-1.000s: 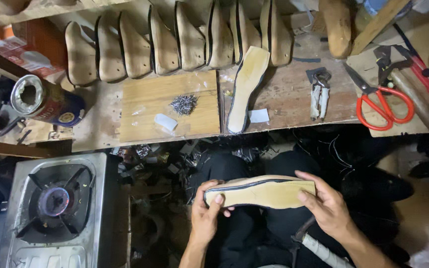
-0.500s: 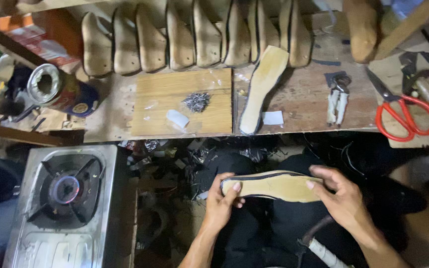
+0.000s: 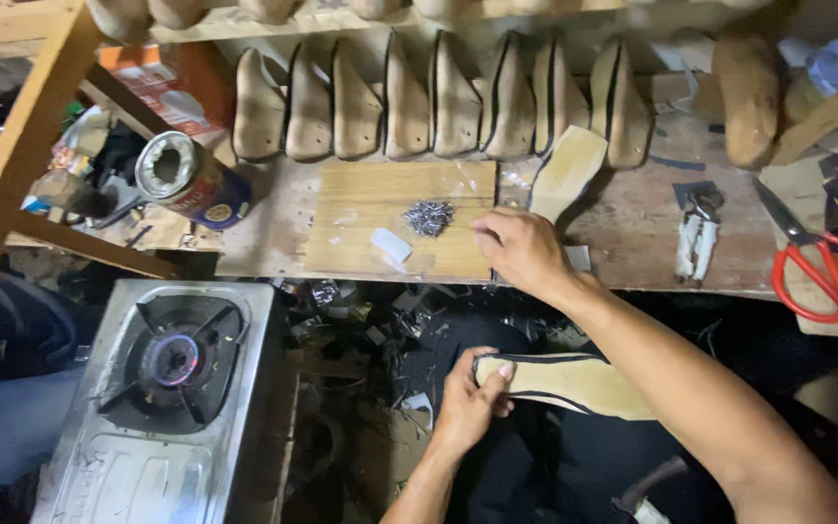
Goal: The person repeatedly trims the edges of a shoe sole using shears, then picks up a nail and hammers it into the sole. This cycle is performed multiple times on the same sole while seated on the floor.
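Observation:
My left hand [image 3: 470, 402] grips one end of a tan shoe last with a black-edged sole [image 3: 574, 381], held over my lap below the bench. My right hand [image 3: 521, 247] reaches up onto the wooden board [image 3: 380, 209], its fingers bent just right of a small pile of nails [image 3: 430, 217]. Whether a nail is pinched between the fingers cannot be made out. A small white block [image 3: 391, 245] lies on the board to the left of that hand.
A row of wooden lasts [image 3: 438, 102] stands along the back of the bench. A loose insole [image 3: 566, 172], pincers [image 3: 695, 233] and red-handled scissors [image 3: 817, 272] lie to the right. A tin can [image 3: 191, 180] lies at left, a gas stove [image 3: 167, 388] with a lit burner below it.
My right hand has let go of the last and moved up to the board beside the nails. My left hand alone holds the last now.

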Available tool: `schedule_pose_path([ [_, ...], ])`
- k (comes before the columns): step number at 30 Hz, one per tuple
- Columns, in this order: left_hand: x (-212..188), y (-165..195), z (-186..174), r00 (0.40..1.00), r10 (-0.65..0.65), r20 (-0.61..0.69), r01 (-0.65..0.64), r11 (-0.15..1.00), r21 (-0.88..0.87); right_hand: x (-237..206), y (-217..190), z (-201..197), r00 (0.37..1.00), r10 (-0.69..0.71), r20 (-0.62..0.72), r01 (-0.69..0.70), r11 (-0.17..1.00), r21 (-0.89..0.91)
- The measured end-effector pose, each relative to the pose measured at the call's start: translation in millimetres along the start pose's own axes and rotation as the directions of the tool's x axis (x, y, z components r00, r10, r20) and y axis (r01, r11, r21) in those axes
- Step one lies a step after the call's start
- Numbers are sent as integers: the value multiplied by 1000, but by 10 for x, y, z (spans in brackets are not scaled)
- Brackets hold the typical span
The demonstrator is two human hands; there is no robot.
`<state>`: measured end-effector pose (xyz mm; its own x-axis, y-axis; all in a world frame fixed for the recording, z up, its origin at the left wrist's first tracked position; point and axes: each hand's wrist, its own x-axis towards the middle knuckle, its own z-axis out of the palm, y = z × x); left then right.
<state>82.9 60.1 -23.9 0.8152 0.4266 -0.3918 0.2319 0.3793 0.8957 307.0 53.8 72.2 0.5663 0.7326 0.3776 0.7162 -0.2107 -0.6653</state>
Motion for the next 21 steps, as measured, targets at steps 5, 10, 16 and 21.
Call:
schedule_pose_path([
  [5, -19, -24, 0, 1000, 30, 5, -30, 1000, 6, 374, 63, 380, 976, -210, -52, 207, 977, -56],
  [10, -39, 63, 4, 999, 33, 16, -33, 999, 22, 487, 112, 535, 987, -159, 23, 160, 980, -117],
  [16, -55, 209, 22, 999, 41, 24, -42, 998, 55, 598, 210, 635, 988, -8, 157, 37, 982, -186],
  [21, -74, 255, 35, 999, 31, 13, -32, 998, 57, 594, 41, 364, 968, 143, 206, -145, 989, -8],
])
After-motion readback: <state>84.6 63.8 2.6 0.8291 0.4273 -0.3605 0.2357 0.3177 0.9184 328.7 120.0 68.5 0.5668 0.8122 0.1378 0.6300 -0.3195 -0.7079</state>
